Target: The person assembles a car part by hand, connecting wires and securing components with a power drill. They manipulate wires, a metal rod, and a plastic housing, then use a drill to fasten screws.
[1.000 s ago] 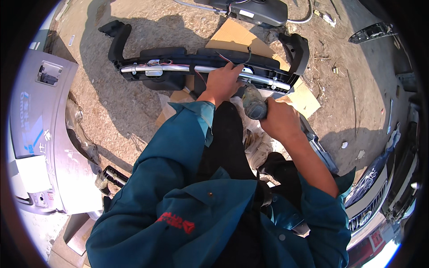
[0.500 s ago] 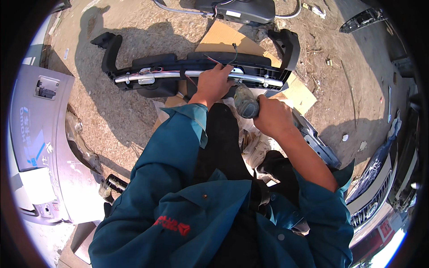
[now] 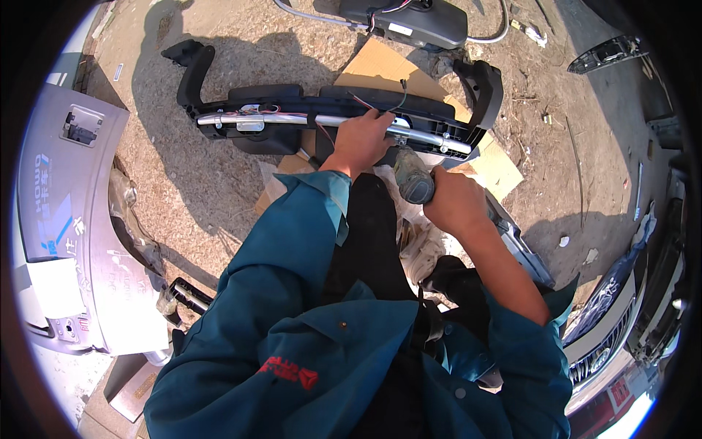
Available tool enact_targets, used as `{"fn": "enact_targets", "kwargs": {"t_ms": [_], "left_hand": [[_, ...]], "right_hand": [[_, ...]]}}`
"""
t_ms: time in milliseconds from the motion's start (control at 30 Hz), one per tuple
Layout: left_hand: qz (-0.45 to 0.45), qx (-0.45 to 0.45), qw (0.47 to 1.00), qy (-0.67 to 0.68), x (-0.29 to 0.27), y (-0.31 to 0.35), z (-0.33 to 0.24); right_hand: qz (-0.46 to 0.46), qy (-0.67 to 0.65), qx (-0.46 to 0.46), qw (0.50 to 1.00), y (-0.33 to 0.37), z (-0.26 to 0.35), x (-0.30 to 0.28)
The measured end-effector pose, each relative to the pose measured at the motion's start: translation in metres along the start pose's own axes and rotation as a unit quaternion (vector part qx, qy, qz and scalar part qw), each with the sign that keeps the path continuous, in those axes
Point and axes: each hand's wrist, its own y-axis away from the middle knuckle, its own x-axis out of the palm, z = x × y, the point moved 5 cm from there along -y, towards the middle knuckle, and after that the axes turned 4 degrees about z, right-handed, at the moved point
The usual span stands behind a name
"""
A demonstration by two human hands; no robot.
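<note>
A black plastic mirror assembly (image 3: 457, 111) with a silver metal tube (image 3: 289, 118) along it lies across the ground ahead of me. My left hand (image 3: 362, 140) is closed around the tube near its middle, the fingertips curled over the far side. In my right hand (image 3: 455, 201) is a cordless power driver (image 3: 414, 179), worn and greyish green; the fist hides its grip. The driver's nose points at the tube bracket just right of my left hand, but I cannot tell whether the tip touches a fastener. Thin wires (image 3: 404, 91) stick up from the assembly.
Flattened cardboard (image 3: 373, 62) lies beneath the assembly. Beyond it sits another black mirror unit (image 3: 409, 20) with a grey tube. A silver vehicle panel (image 3: 102, 227) stands at the left, and a front grille (image 3: 596, 358) at the lower right. A black part (image 3: 607, 55) lies far right.
The whole scene has shifted slightly to the right in the picture as my head moved. Both hands keep their holds, and the driver stays beside the left hand at the tube.
</note>
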Motion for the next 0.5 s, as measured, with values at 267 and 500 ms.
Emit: {"fn": "enact_targets", "kwargs": {"t_ms": [267,500], "left_hand": [[-0.020,0.015,1.000,-0.001,0.000,0.000,0.002],[-0.020,0.017,1.000,-0.005,0.000,-0.001,0.002]], "right_hand": [[0.019,0.035,-0.011,0.999,0.006,0.006,0.010],[-0.038,0.030,-0.016,0.999,0.014,0.010,0.013]]}}
